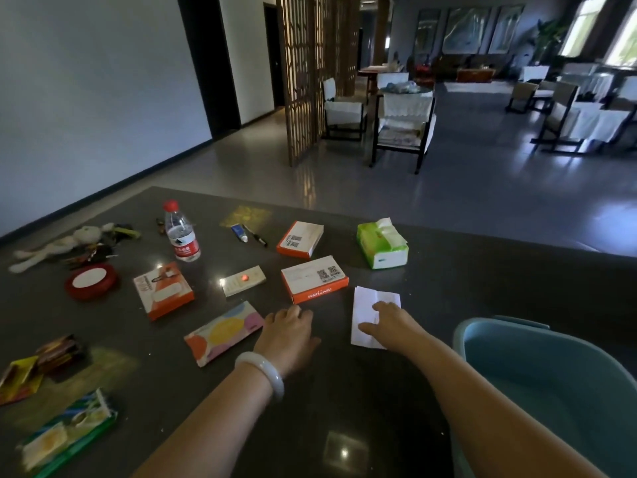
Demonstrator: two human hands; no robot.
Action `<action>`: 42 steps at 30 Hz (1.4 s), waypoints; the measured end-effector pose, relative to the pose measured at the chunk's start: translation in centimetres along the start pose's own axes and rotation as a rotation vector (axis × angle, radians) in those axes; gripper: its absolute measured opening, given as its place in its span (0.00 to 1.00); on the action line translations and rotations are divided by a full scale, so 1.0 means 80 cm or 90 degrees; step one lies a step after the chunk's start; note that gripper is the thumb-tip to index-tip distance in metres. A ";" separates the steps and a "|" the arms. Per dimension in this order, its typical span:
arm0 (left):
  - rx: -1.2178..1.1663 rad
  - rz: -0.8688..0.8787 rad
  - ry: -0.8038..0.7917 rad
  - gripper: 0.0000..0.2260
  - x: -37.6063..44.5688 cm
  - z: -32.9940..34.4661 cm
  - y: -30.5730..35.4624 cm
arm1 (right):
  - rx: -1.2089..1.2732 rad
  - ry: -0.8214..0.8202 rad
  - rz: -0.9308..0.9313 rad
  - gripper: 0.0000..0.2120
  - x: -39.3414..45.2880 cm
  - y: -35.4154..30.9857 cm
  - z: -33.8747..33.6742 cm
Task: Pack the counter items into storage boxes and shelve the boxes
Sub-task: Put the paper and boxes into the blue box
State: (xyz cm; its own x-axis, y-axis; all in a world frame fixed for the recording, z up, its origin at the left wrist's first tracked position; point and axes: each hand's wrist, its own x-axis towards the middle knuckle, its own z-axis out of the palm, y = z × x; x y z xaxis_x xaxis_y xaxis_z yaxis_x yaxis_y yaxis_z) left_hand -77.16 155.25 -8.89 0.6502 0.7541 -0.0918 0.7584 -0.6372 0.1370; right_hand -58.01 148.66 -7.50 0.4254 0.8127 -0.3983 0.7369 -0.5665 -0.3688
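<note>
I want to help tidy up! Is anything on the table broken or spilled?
Nothing looks broken or spilled. The water bottle stands upright with its cap on. The green tissue pack is open with tissues poking out, which is normal. Things just lie scattered across the counter.

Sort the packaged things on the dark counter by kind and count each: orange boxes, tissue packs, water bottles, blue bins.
Orange boxes: 3
Tissue packs: 2, the green one and the pastel one
Water bottles: 1
Blue bins: 1
Total: 7
</note>
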 end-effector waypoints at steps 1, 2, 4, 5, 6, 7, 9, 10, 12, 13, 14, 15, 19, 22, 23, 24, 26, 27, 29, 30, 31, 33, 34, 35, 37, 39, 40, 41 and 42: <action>-0.004 0.003 -0.006 0.22 0.008 0.003 -0.004 | 0.009 0.006 0.027 0.32 0.009 0.001 0.000; -0.008 0.007 -0.010 0.21 0.016 0.006 -0.007 | 0.016 0.013 0.050 0.33 0.017 0.003 0.001; -0.012 0.022 -0.020 0.20 0.036 0.011 -0.014 | 0.032 0.030 0.089 0.32 0.032 0.007 0.002; -0.009 0.030 -0.024 0.21 0.047 0.012 -0.017 | 0.049 0.042 0.110 0.32 0.037 0.008 0.003; -0.002 0.038 -0.025 0.21 0.058 0.013 -0.020 | 0.068 0.055 0.130 0.32 0.041 0.009 0.005; 0.004 0.046 -0.022 0.22 0.070 0.013 -0.023 | 0.085 0.069 0.148 0.32 0.046 0.010 0.008; 0.003 0.059 -0.013 0.22 0.093 0.012 -0.028 | 0.104 0.090 0.181 0.31 0.055 0.010 0.013; 0.000 0.067 -0.007 0.22 0.104 0.012 -0.031 | 0.103 0.096 0.198 0.32 0.059 0.009 0.015; -0.007 0.083 0.002 0.22 0.124 0.012 -0.036 | 0.084 0.114 0.244 0.33 0.066 0.008 0.019; -0.009 0.091 0.007 0.22 0.134 0.012 -0.038 | 0.072 0.126 0.275 0.36 0.069 0.009 0.021; -0.006 0.101 0.014 0.22 0.145 0.012 -0.040 | 0.060 0.139 0.306 0.38 0.071 0.010 0.024; -0.003 0.110 0.021 0.22 0.156 0.014 -0.043 | 0.045 0.149 0.330 0.41 0.074 0.012 0.026; 0.013 0.122 0.029 0.25 0.196 0.022 -0.055 | 0.105 0.179 0.352 0.43 0.086 0.023 0.036; 0.028 0.125 -0.011 0.28 0.219 0.029 -0.061 | 0.195 0.174 0.320 0.39 0.094 0.034 0.037; 0.031 0.127 -0.028 0.29 0.224 0.031 -0.063 | 0.224 0.176 0.309 0.35 0.095 0.039 0.037; 0.033 0.126 -0.044 0.30 0.229 0.032 -0.065 | 0.254 0.180 0.300 0.32 0.095 0.043 0.038; 0.028 0.106 -0.071 0.32 0.235 0.034 -0.070 | 0.296 0.190 0.280 0.26 0.095 0.049 0.039; 0.022 0.090 -0.085 0.34 0.236 0.034 -0.072 | 0.307 0.195 0.271 0.24 0.094 0.050 0.040; 0.021 0.067 -0.113 0.37 0.234 0.034 -0.077 | 0.314 0.205 0.256 0.23 0.093 0.050 0.043; 0.030 0.066 -0.120 0.38 0.232 0.033 -0.079 | 0.317 0.211 0.250 0.23 0.092 0.049 0.044; 0.036 0.070 -0.123 0.39 0.229 0.032 -0.080 | 0.321 0.215 0.246 0.23 0.091 0.048 0.045; 0.027 0.075 -0.120 0.41 0.223 0.030 -0.082 | 0.322 0.220 0.242 0.21 0.090 0.047 0.047; 0.016 0.075 -0.116 0.42 0.219 0.029 -0.083 | 0.318 0.225 0.245 0.18 0.089 0.046 0.047; 0.005 0.074 -0.109 0.42 0.214 0.029 -0.083 | 0.313 0.230 0.252 0.15 0.087 0.045 0.045; -0.016 0.070 -0.096 0.43 0.203 0.030 -0.084 | 0.300 0.236 0.266 0.07 0.082 0.042 0.036; -0.032 0.062 -0.085 0.44 0.194 0.031 -0.083 | 0.307 0.252 0.247 0.03 0.073 0.041 0.023; -0.035 0.060 -0.081 0.44 0.190 0.031 -0.081 | 0.313 0.266 0.228 0.03 0.067 0.042 0.014; -0.036 0.062 -0.077 0.45 0.187 0.030 -0.079 | 0.314 0.283 0.209 0.03 0.061 0.042 0.005; -0.040 0.064 -0.074 0.45 0.183 0.029 -0.077 | 0.310 0.300 0.191 0.03 0.055 0.042 -0.006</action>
State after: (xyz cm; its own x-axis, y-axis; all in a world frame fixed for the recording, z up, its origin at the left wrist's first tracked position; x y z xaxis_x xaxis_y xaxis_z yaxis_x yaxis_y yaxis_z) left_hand -72.20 169.83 -13.37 0.7258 0.6619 -0.1872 0.6878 -0.6940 0.2130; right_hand -53.44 150.38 -10.10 0.8330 0.5235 -0.1793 0.2827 -0.6811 -0.6754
